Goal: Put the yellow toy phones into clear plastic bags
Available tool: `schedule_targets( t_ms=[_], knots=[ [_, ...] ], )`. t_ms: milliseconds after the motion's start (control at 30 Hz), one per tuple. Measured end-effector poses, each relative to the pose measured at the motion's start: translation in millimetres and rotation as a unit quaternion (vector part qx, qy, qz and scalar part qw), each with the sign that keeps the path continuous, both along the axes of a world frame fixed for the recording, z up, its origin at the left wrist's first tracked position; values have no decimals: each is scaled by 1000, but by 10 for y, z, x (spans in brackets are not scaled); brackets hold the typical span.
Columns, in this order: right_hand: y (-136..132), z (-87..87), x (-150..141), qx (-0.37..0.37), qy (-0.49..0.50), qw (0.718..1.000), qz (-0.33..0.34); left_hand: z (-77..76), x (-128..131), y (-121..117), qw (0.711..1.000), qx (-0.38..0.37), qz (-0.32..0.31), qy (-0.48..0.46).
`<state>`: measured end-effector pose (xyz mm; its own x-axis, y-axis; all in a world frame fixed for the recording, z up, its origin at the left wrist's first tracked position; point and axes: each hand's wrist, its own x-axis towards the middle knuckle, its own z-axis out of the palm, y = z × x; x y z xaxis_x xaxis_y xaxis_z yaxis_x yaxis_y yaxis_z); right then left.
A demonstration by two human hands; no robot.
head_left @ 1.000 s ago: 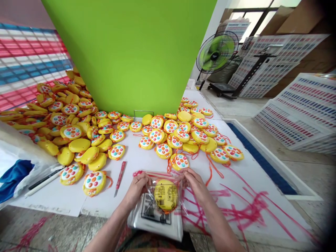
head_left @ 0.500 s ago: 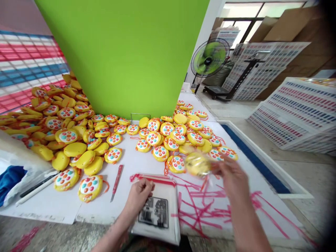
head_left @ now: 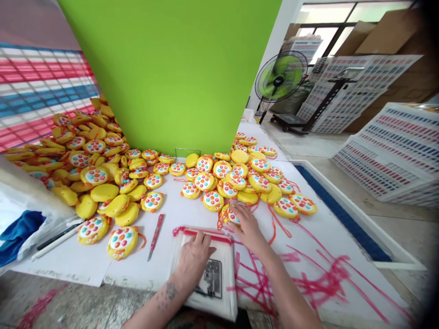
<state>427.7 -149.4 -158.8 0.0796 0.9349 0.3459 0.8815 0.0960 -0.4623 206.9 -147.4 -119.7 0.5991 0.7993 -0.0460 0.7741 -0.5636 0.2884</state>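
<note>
Press bag stack (head_left: 224, 256) flat under curled left fingers (head_left: 200, 237); take toy (head_left: 230, 215) by rim with extended right fingers (head_left: 241, 215), with closure of each impossible to tell

I could read no lettering: the print on the plastic bags (head_left: 222, 305) and fan hub (head_left: 278, 81) was illegible.

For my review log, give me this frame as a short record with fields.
left hand: resting on the stack of clear bags; the hand covers part of a printed label
right hand: on a yellow toy with coloured dots; hand palm down
left of the bags: red cutter, blade toward the person
right of the bags: pink strips
behind: green panel, more yellow toys
floor, right: fan, white crates
</note>
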Motion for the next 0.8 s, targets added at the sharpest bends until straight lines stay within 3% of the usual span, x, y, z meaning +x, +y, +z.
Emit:
schedule_targets(
  t_ms=[133,300,467,600,800],
  knots=[
    [-64,-85,31,-24,-128,991,-33,-51,-22,20,998,60,-16,-3],
    [-241,-88,166,19,-104,991,-86,-146,-48,31,995,90,-15,-30],
    [-364,-25,266,44,-3,986,-163,-166,-68,3,993,107,4,-54],
    [-408,19,300,25,152,966,-205,-157,-67,0,991,117,34,-50],
    [-425,116,140,-55,410,903,-112,-180,-53,36,993,106,20,-44]
  ],
)
